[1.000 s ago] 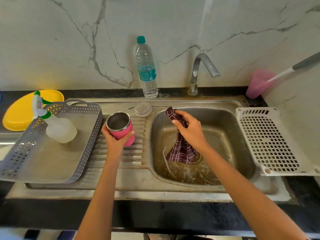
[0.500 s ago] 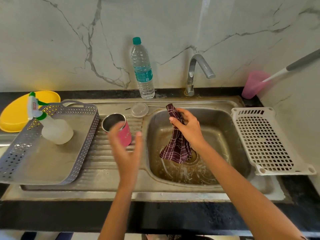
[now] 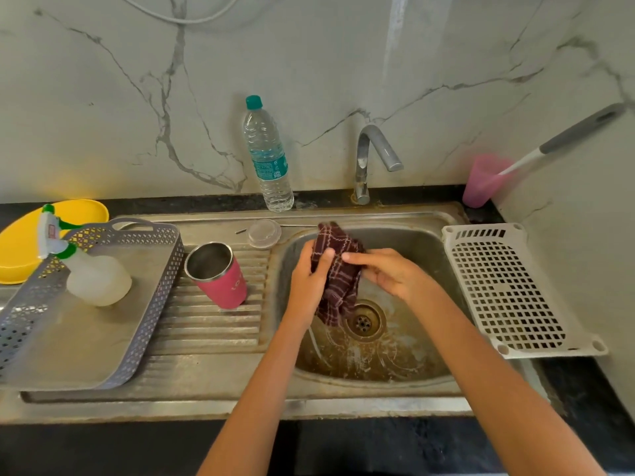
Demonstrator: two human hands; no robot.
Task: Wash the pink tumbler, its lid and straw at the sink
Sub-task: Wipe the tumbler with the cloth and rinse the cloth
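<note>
The pink tumbler [image 3: 220, 276] stands upright and open on the ribbed steel drainboard, left of the basin. Its clear lid [image 3: 264, 233] lies behind it on the drainboard, with a thin metal straw [image 3: 295, 226] lying along the sink's back rim. Over the basin, my left hand [image 3: 309, 283] and my right hand [image 3: 388, 273] both grip a dark maroon checked cloth [image 3: 338, 276], which hangs down toward the drain. Neither hand touches the tumbler.
A grey perforated tray [image 3: 144, 304] holding a spray bottle [image 3: 86, 269] sits at left, a yellow plate [image 3: 20, 242] behind it. A water bottle [image 3: 268, 156] and the tap [image 3: 372, 156] stand at the back. A white rack [image 3: 508, 290] and pink cup [image 3: 484, 182] are at right.
My left hand let go of the tumbler, crossed to the basin and took hold of the cloth with my right hand. The tumbler stays on the drainboard.
</note>
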